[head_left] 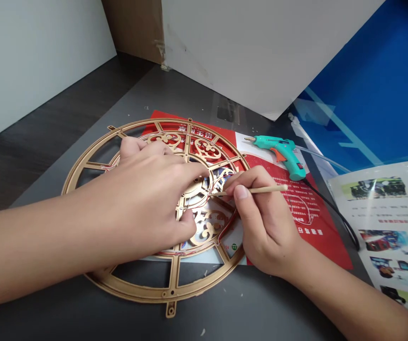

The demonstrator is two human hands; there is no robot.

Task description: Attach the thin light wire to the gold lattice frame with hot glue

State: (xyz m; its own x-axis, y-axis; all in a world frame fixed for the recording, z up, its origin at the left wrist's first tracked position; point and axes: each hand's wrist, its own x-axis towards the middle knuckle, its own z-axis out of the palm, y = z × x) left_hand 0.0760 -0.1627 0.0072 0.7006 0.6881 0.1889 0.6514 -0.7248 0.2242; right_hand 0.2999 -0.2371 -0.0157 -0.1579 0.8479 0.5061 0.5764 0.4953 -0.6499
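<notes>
A round gold openwork frame (174,277) with spokes and scrolled ornaments lies in the middle. Thin red and white wires (225,230) run along its inner ring and spokes. My left hand (150,189) rests across its left and middle part, fingers spread and bent, the thumb and index finger near the hub. Some fingertips are hidden behind the hand. My right hand (266,220) is closed in a pinch on a thin wooden stick (267,189), whose tip touches or nearly touches the wires near the hub.
A teal glue gun (278,150) lies to the right, its black cord (333,210) trailing off. Red printed sheets (326,241) lie beneath the frame on the grey table (132,322). Large white panels (225,47) stand behind; a picture sheet (346,208) is at right.
</notes>
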